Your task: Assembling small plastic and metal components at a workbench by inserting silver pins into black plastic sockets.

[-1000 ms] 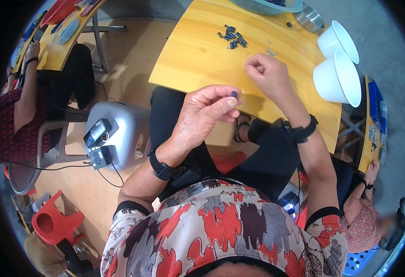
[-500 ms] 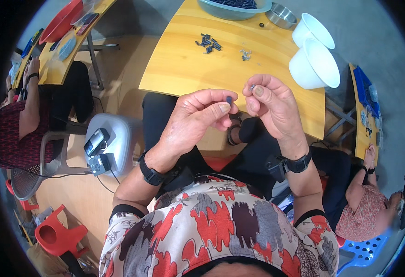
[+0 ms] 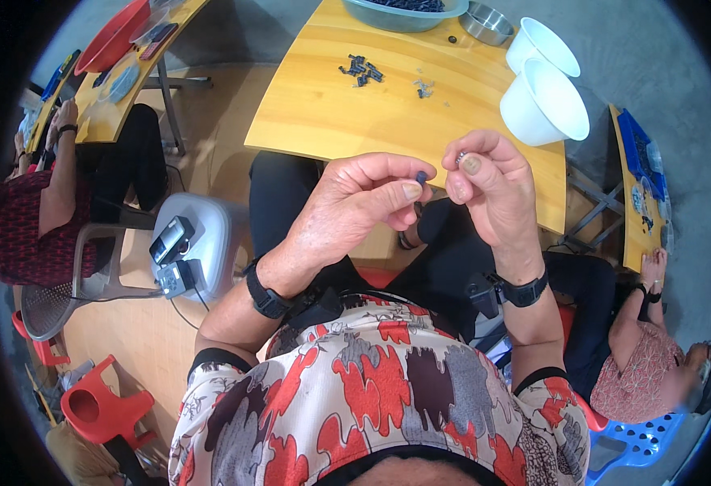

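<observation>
Two closed pinches, center of my remote frame: the left hand [image 3: 355, 198] has a small dark piece [image 3: 422, 176] between thumb and forefinger; just beside, the right hand [image 3: 493, 182] grips a silvery bit [image 3: 461, 157] (too small for me to identify). Dark pieces [image 3: 362, 71] lie on the yellow table [image 3: 323, 113], upper center.

The bare left hand [image 3: 354, 197] pinched a small dark-blue piece [image 3: 422, 176]; the bare right hand [image 3: 497, 190] held a tiny silvery piece [image 3: 460, 158].
</observation>
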Available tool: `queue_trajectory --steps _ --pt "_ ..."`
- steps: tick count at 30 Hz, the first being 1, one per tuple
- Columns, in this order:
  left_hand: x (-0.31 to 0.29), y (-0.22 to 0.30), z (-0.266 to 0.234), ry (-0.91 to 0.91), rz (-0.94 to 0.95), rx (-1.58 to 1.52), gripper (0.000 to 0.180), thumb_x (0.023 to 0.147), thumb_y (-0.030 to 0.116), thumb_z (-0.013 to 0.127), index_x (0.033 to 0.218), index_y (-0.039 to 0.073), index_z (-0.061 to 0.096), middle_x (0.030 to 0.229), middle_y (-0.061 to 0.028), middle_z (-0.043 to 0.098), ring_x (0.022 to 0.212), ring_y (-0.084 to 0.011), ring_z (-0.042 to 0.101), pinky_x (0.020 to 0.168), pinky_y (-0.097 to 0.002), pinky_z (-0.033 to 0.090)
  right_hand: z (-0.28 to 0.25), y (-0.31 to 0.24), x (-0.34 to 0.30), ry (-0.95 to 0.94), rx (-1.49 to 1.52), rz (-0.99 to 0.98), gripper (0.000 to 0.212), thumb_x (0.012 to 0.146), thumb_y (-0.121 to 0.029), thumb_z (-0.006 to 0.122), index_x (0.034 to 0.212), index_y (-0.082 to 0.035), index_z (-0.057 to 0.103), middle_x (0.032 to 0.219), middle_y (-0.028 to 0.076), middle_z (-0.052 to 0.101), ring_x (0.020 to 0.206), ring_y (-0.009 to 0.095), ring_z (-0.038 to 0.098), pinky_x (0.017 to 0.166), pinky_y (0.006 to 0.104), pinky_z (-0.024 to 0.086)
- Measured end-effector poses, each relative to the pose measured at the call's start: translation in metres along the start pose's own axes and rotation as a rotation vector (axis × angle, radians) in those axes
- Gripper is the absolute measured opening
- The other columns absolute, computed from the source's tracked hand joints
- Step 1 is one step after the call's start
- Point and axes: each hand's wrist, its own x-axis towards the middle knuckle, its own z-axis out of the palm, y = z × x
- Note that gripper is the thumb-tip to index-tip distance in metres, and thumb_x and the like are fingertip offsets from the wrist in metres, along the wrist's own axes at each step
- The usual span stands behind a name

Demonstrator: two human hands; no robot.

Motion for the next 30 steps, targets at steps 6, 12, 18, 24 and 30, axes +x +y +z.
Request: queue_trajectory --steps 6,12,18,24,30 --pt "-0.003 0.001 0.000 0.008 -0.004 0.003 0.022 0.088 0.008 0.057 0.108 0.001 0.061 0.088 -0.0067 0.065 0.066 -0.0087 0.058 0.063 -0.0208 0.049 -0.003 0.001 -0.005 -0.014 -0.328 0.021 0.018 0.085 -0.005 0.060 0.102 0.001 0.060 0.086 0.006 0.062 0.066 0.007 0.052 0.058 0.0183 0.044" --pt "-0.003 0.001 -0.001 0.007 0.005 0.004 0.022 0.086 0.010 0.062 0.105 -0.001 0.063 0.084 -0.0046 0.065 0.065 -0.0064 0.058 0.061 -0.0193 0.050 0.014 -0.013 -0.002 -0.064 -0.706 -0.155 0.014 0.083 -0.001 0.062 0.097 0.000 0.062 0.082 0.003 0.063 0.072 0.008 0.058 0.065 0.0201 0.047" --pt "-0.004 -0.001 -0.004 0.007 0.002 0.043 0.019 0.085 0.005 0.061 0.103 -0.001 0.063 0.085 -0.0069 0.066 0.065 -0.0089 0.058 0.062 -0.0217 0.050 0.026 -0.025 0.004 -0.149 -1.043 -0.199 0.013 0.078 0.001 0.065 0.090 -0.002 0.061 0.079 0.003 0.064 0.069 0.008 0.060 0.063 0.0214 0.049" --pt "-0.005 -0.004 -0.005 0.019 0.030 0.073 0.018 0.084 0.005 0.062 0.100 -0.001 0.064 0.084 -0.0066 0.066 0.065 -0.0084 0.058 0.062 -0.0217 0.050 0.034 -0.036 0.009 -0.259 -1.260 -0.267 0.017 0.073 0.001 0.066 0.087 -0.005 0.061 0.073 0.005 0.063 0.065 0.015 0.063 0.059 0.0249 0.050" --pt "-0.005 -0.009 -0.006 0.016 0.068 0.137 0.016 0.084 0.007 0.063 0.097 -0.002 0.065 0.076 -0.0033 0.063 0.063 -0.0067 0.057 0.059 -0.0204 0.049 0.034 -0.035 0.011 -0.336 -1.321 -0.289 0.014 0.073 -0.001 0.065 0.084 -0.007 0.060 0.072 0.006 0.062 0.064 0.022 0.062 0.055 0.0295 0.048"
